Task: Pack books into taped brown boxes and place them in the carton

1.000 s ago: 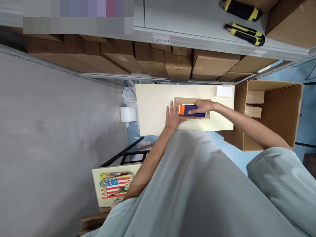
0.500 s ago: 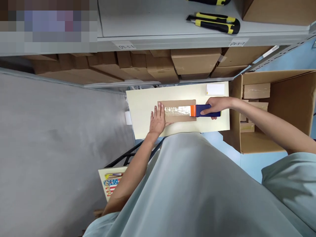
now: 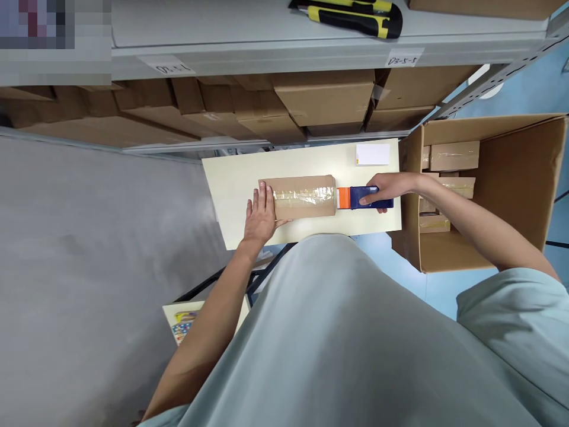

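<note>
A small brown cardboard box (image 3: pixel 302 209) lies on a cream tabletop (image 3: pixel 235 204), with a strip of shiny clear packing tape (image 3: pixel 306 196) along its upper face. My left hand (image 3: pixel 261 218) rests flat on the box's left end, fingers stretched out. My right hand (image 3: pixel 386 186) is closed around a navy tape dispenser (image 3: pixel 358 197) with an orange front. The dispenser's front is just past the box's right end. A white label pad or card (image 3: pixel 372 154) lies at the table's back right, behind my right hand.
On the right stands a large open carton (image 3: pixel 511 190) holding several small taped boxes (image 3: pixel 454 155). A grey shelf (image 3: pixel 267 54) with brown cartons (image 3: pixel 326 98) beneath runs behind the table. A yellow-black utility knife (image 3: pixel 355 16) lies on it. A lower surface (image 3: pixel 171 311) shows at lower left.
The dispenser has moved right relative to the box, from over its right end to just beyond it. More of the taped face shows. My left hand stays on the left end; the view has shifted.
</note>
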The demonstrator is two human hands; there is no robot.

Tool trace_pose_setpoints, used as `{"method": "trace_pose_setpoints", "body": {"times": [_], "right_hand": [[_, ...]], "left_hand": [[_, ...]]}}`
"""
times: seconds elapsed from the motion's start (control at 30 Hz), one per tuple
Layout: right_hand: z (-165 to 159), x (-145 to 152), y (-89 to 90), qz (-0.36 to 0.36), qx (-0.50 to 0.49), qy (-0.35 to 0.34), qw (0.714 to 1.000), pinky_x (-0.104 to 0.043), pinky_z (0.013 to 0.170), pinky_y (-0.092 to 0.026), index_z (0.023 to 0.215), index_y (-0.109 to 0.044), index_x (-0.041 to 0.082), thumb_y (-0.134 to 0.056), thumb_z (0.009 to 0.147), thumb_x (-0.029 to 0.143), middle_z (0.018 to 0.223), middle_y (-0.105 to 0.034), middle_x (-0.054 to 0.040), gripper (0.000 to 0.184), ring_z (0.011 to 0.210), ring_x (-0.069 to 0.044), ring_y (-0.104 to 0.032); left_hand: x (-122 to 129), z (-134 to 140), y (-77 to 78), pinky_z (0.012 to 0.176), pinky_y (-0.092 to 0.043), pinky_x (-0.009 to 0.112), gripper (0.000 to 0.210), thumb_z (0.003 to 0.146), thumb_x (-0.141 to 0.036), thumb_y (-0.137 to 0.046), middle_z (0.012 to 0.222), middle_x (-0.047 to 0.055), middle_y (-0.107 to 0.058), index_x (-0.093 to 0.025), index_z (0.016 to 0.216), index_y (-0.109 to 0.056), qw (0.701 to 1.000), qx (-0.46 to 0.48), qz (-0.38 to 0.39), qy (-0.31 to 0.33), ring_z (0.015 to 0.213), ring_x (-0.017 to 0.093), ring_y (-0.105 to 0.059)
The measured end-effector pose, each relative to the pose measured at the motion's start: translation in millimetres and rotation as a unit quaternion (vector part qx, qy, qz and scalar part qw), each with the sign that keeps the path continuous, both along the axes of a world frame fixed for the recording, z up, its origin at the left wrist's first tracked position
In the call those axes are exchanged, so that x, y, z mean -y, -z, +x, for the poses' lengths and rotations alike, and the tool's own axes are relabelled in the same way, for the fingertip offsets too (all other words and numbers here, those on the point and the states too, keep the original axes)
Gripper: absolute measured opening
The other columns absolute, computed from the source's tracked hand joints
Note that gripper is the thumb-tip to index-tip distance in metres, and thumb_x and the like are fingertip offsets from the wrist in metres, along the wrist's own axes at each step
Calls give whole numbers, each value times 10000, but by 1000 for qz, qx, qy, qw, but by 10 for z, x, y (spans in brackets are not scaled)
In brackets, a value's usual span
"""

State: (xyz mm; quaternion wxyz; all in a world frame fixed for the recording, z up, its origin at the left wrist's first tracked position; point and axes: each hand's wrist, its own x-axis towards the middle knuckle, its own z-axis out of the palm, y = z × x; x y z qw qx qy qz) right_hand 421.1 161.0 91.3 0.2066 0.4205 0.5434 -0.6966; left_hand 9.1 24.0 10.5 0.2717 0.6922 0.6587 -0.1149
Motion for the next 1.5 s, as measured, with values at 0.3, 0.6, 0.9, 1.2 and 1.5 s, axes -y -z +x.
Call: {"method": "trace_pose_setpoints", "body": {"times": [0.3, 0.6, 0.9, 1.2, 1.5], "right_hand": [[21, -97, -3, 41, 39, -106, 993, -341, 696, -557, 938, -788, 172, -746, 755, 919, 803, -810, -94, 771, 749, -257, -762], [-391, 128, 128, 178, 165, -167, 956, -346, 775, -543, 1013, -807, 143, -700, 992, 609, 784, -814, -89, 479, 786, -266, -782], [-847, 699, 333, 315, 291, -92, 899, -405, 870, -562, 1237, -742, 128, -616, 1072, 349, 1243, -790, -236, 303, 1146, -365, -759], [-639, 1097, 61, 343, 326, 65, 879, -417, 917, -564, 1356, -635, 85, -529, 1106, 515, 1181, -789, -233, 509, 1130, -390, -763], [-1041, 1028, -709, 423, 202, 88, 879, -417, 831, -565, 1485, -476, 67, -464, 1097, 336, 1135, -792, -214, 473, 1033, -380, -774]], "left_hand": [[8, -57, 78, 1370, -127, 634, 1286, 943, -814, -590, 1828, 309, 5, 9, 1763, -40, 1000, -9, -2, 12, 1719, 470, -38], [13, -79, 129, 1366, -123, 646, 1257, 964, -807, -558, 1826, 316, 14, 7, 1764, -31, 999, -22, 8, 28, 1721, 465, -12], [40, -74, 114, 1359, -100, 673, 1302, 932, -840, -576, 1818, 338, -10, 27, 1757, -63, 999, -17, 33, 40, 1714, 486, 15], [101, 190, -85, 1327, -37, 753, 1139, 1003, -800, -479, 1820, 326, -62, -12, 1762, -160, 991, 79, 97, 41, 1707, 495, 60], [-50, 712, -992, 1291, -361, 594, 632, 1131, -394, -462, 1745, 178, -449, -218, 1731, -370, 901, 277, 258, 211, 1665, 361, -339]]}}
